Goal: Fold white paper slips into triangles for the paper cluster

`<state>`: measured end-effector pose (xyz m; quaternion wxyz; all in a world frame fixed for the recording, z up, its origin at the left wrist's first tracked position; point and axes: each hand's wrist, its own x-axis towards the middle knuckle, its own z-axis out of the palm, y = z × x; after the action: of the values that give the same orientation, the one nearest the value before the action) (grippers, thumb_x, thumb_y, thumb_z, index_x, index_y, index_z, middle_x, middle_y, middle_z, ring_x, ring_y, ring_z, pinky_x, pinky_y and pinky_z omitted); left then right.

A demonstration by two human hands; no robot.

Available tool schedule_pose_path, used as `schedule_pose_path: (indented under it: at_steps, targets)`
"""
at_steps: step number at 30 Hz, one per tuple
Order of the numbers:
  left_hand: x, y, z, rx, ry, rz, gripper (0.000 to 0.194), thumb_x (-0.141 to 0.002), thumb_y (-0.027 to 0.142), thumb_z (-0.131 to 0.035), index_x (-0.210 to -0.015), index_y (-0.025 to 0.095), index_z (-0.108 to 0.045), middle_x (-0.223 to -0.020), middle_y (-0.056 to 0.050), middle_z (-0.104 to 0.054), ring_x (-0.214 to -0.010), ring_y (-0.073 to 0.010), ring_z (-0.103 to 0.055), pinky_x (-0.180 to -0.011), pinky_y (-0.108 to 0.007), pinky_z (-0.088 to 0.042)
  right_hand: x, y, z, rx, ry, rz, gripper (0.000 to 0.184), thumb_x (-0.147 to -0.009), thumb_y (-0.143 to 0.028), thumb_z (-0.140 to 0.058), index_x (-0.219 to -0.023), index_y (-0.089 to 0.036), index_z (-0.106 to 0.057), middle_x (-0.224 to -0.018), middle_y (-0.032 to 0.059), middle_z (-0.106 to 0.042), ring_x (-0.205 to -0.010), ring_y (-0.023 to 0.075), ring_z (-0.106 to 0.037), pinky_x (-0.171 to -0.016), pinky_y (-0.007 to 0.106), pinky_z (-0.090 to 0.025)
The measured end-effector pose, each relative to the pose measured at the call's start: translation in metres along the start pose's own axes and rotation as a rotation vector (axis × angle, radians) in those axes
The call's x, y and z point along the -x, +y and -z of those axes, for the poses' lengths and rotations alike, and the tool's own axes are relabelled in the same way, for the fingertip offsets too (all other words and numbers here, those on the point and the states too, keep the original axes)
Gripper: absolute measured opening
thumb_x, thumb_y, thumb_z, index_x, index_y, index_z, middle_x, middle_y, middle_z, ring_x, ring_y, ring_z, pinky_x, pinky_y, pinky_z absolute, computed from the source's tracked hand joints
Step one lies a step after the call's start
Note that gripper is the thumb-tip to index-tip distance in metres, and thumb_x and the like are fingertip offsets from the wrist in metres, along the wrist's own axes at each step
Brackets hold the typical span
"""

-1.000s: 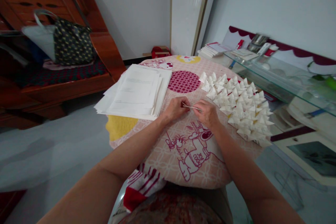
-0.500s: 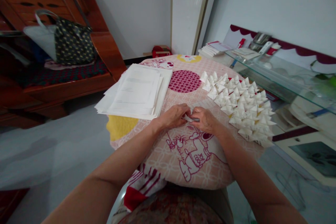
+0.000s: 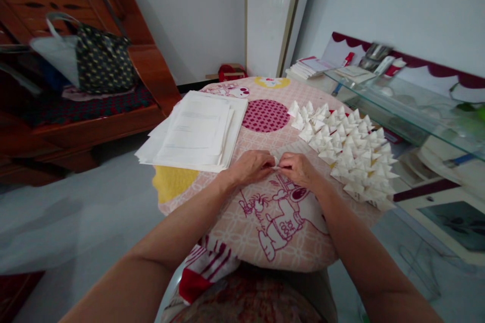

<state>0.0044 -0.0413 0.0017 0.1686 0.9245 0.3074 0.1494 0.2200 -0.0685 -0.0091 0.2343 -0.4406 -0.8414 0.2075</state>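
- One small folded piece of white paper (image 3: 277, 160) sits at the clock's centre, low over the table, between the person's two hands; its exact folds are too small to make out.
- One bare left hand (image 3: 254, 165), at nine o'clock of the paper, has fingertips and thumb pinched together on its near side.
- One bare right hand (image 3: 297, 167), at three o'clock, pinches the paper likewise, fingers curled in, the two sets of fingertips almost meeting.
- One cluster of white, pointed folded-paper pieces (image 3: 344, 149) stands in rows at two o'clock; they overlap too much to count.
- One loose stack of flat white paper sheets (image 3: 197, 131) lies at ten o'clock; the number of sheets cannot be told.
- One pink printed tablecloth (image 3: 242, 237) lies under all these, with one round magenta checked patch (image 3: 266, 115) at twelve o'clock.
- One clear glass shelf (image 3: 413, 111) is farther out at two o'clock.
- One black gold-spotted bag (image 3: 104, 60) rests on one reddish-brown wooden bench (image 3: 151, 68) at ten o'clock.
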Motion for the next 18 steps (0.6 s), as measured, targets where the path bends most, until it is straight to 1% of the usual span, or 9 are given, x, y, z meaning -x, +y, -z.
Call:
schedule_pose_path:
  at_steps: [4, 7, 9, 14, 18]
  targets:
    - [-0.005, -0.002, -0.002, -0.007, 0.034, 0.114, 0.019, -0.092, 0.025, -0.058, -0.085, 0.016, -0.073, -0.084, -0.005, -0.070, -0.075, -0.0161, -0.060, -0.070, -0.027, -0.041, -0.001, -0.003, 0.005, -0.051, 0.048, -0.117, 0.018, -0.080, -0.013, -0.070, -0.063, -0.015, -0.068, -0.069, 0.0005, -0.060, -0.065, 0.0129, -0.054, -0.063, 0.026, -0.037]
    - [-0.009, -0.005, -0.003, 0.030, 0.040, 0.175, 0.024, -0.091, 0.029, -0.056, -0.080, 0.016, -0.074, -0.079, -0.004, -0.069, -0.070, -0.0153, -0.057, -0.068, -0.027, -0.039, -0.001, -0.006, 0.011, -0.077, 0.042, -0.259, 0.012, -0.079, -0.016, -0.070, -0.067, -0.015, -0.071, -0.066, -0.0010, -0.060, -0.062, 0.0123, -0.052, -0.060, 0.025, -0.035]
    - [-0.012, -0.008, -0.003, 0.069, 0.036, 0.204, 0.027, -0.090, 0.031, -0.056, -0.075, 0.016, -0.073, -0.073, -0.003, -0.067, -0.067, -0.0142, -0.054, -0.065, -0.027, -0.036, -0.001, -0.009, 0.013, -0.080, 0.030, -0.356, 0.011, -0.079, -0.018, -0.068, -0.069, -0.016, -0.073, -0.061, -0.0026, -0.058, -0.059, 0.0119, -0.050, -0.057, 0.025, -0.034]
    - [-0.018, -0.014, -0.004, 0.193, 0.028, 0.310, 0.027, -0.086, 0.033, -0.061, -0.068, 0.016, -0.072, -0.059, 0.002, -0.059, -0.059, -0.0111, -0.047, -0.059, -0.026, -0.030, -0.003, -0.012, 0.017, -0.060, -0.001, -0.523, 0.014, -0.080, -0.022, -0.066, -0.067, -0.017, -0.071, -0.050, -0.0048, -0.051, -0.053, 0.0111, -0.048, -0.052, 0.023, -0.031]
    - [-0.020, -0.015, -0.005, 0.244, 0.059, 0.370, 0.021, -0.081, 0.031, -0.068, -0.068, 0.015, -0.074, -0.058, 0.002, -0.060, -0.058, -0.0109, -0.048, -0.059, -0.026, -0.031, -0.004, -0.011, 0.018, -0.104, -0.066, -0.598, 0.018, -0.083, -0.019, -0.064, -0.064, -0.017, -0.064, -0.050, -0.0044, -0.053, -0.047, 0.0088, -0.046, -0.048, 0.022, -0.031]
